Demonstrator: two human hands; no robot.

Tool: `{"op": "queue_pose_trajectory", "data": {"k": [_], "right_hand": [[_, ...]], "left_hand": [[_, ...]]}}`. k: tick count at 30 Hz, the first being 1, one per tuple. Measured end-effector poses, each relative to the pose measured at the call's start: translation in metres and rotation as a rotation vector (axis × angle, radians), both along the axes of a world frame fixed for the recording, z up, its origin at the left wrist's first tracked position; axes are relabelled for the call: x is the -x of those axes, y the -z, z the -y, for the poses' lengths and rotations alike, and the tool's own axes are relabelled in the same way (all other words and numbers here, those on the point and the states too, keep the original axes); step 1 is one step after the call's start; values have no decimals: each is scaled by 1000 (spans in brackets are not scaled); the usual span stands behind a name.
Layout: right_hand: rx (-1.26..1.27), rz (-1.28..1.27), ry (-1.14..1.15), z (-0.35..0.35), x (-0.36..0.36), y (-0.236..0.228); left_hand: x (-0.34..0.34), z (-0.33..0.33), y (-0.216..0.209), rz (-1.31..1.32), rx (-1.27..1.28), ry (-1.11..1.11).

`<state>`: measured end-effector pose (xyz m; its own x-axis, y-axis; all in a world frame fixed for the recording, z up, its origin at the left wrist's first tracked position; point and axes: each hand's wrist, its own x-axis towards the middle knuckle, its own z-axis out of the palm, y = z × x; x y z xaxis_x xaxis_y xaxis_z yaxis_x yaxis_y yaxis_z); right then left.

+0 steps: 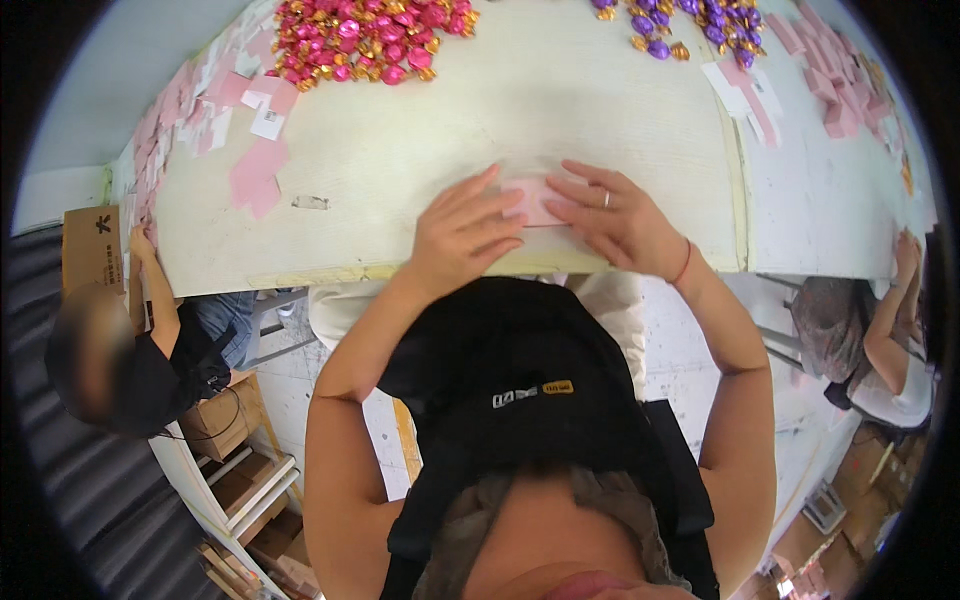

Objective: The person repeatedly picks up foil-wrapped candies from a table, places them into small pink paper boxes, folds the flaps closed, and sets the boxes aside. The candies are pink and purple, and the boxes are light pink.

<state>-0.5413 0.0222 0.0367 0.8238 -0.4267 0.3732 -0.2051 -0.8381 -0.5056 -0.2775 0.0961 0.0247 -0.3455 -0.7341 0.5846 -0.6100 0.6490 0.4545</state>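
Note:
A small pink cardboard piece (538, 205) lies on the white table near its front edge; whether it is a flat blank or a folded box I cannot tell. My left hand (462, 230) reaches over its left end, fingers spread and stretched out. From the other side my right hand (628, 218), with a ring and a thin red wristband, has its fingers apart over the right end. The fingertips of both hands cover or touch the pink piece's ends. Neither hand wraps around it.
Wrapped pink-and-gold candies (370, 38) are heaped at the far left, purple ones (690, 25) at the far right. Flat pink-and-white blanks (259, 178) lie left; pink boxes (838, 80) pile up right. A person (150, 340) sits left, another (885, 340) right.

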Motion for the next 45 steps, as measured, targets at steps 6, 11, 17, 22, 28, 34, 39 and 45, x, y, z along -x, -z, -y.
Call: {"op": "queue_pose_trajectory", "data": {"k": [6,11,17,22,28,34,39,45], "right_hand": [[217,-108,115,-21,-2,-3],[-45,48,110,-20,12,-1],[683,131,1118,54,130,-45],[248,137,649,133,62,-1],[244,-31,834,161,17,37],[-94,284,507,155,-125,14],[-50,30,554,179,-195,23],[-87,351,575,169,-136,33]], "left_hand": [[26,-3,8,42,59,-77],[-10,27,3,10,-65,14],[-234,110,-15,345,370,-968],[-282,111,23,331,63,-871],[-191,59,-8,355,-163,-856],[-198,59,-43,240,-98,-692],[-175,65,-28,-68,-517,-644],[-116,67,-1,-310,-317,-647]]}}
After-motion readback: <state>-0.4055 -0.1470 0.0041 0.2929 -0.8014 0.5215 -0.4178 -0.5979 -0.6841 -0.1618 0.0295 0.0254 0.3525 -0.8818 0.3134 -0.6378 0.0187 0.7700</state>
